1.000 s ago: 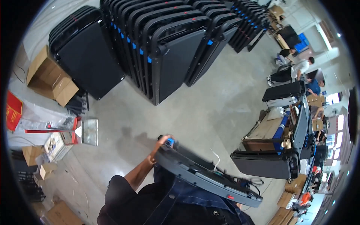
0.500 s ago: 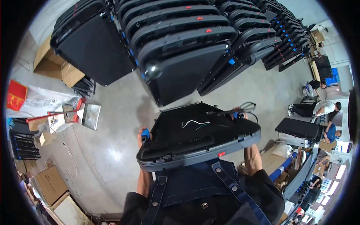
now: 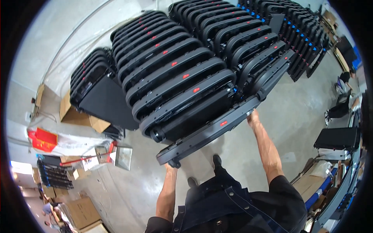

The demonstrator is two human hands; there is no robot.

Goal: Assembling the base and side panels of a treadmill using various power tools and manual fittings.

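Note:
A black and grey walking pad (image 3: 217, 130) with a small red mark on its rounded end stands steeply tilted in front of me. It is held close against the nearest row of similar walking pads (image 3: 182, 97). My left hand (image 3: 171, 167) grips its left side from below, fingers mostly hidden behind the frame. My right hand (image 3: 253, 117) is closed on its right side near the far corner. Both my arms are stretched forward. The pad's broad faces are mostly out of sight, so mainly its end edge shows.
More walking pads stand in rows behind, with another group (image 3: 103, 91) at the left. An open cardboard box (image 3: 79, 114) is by the wall. At left lie a red-handled dustpan (image 3: 123, 157) and a large carton (image 3: 81, 213). A black pad (image 3: 337, 138) lies at right, near people.
The walking pad has gone from lying tilted near my body, its dark face and loose wires showing, to standing up farther forward beside the row. My arms have stretched out with it.

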